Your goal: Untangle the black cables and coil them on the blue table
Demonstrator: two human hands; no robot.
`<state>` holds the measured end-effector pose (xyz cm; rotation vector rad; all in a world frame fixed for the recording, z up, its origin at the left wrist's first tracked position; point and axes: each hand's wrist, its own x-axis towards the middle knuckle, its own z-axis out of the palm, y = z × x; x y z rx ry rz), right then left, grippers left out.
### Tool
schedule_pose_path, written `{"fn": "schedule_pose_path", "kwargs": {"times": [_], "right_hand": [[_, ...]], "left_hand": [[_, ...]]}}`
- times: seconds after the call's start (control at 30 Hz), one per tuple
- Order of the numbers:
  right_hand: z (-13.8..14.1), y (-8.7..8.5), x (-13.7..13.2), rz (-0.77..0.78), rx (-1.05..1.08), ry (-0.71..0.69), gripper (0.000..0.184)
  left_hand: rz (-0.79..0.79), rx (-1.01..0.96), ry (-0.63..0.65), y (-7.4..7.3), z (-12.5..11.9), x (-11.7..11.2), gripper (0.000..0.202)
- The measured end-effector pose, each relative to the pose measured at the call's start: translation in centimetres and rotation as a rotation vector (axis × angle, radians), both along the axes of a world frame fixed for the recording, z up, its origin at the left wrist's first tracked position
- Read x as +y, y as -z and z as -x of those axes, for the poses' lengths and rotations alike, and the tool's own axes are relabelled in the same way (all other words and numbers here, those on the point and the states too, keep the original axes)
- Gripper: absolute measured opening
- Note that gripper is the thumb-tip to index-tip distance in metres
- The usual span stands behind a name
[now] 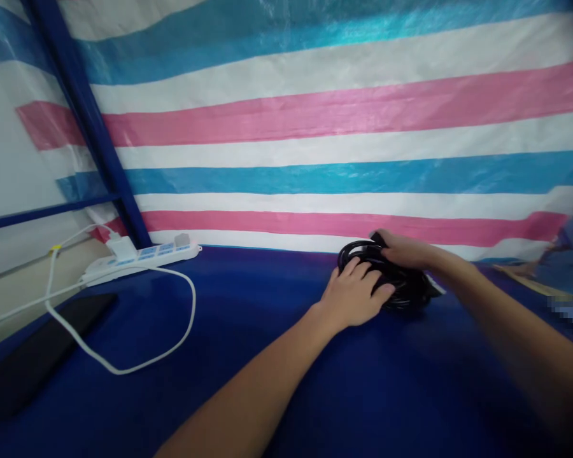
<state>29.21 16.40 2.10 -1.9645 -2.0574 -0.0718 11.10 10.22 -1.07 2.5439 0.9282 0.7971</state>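
Left hand (356, 294) lies flat and spread, palm down, on the near side of a black coiled cable (386, 277) that sits right of centre on the blue table (248, 356). Right hand (403, 249) cups the coil's far edge, fingers curled over it. The bundle looks light, limp and springy, likely to unwind; gripping across several loops together should hold it best.
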Motion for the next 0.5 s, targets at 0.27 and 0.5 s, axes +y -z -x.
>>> {"fn": "schedule_pose_path", "kwargs": {"times": [0.27,0.5], "right_hand": [[1.9,2.0,-3.2,-0.141,-0.038,0.128,0.034],[2.4,-5.4,-8.5,-0.705,0.029,0.139,0.033]], "left_hand": [[-0.108,-0.024,0.035,1.5,0.6,-0.4,0.039],[-0.289,-0.331,-0.11,-4.7,5.2,-2.3,0.021]]}}
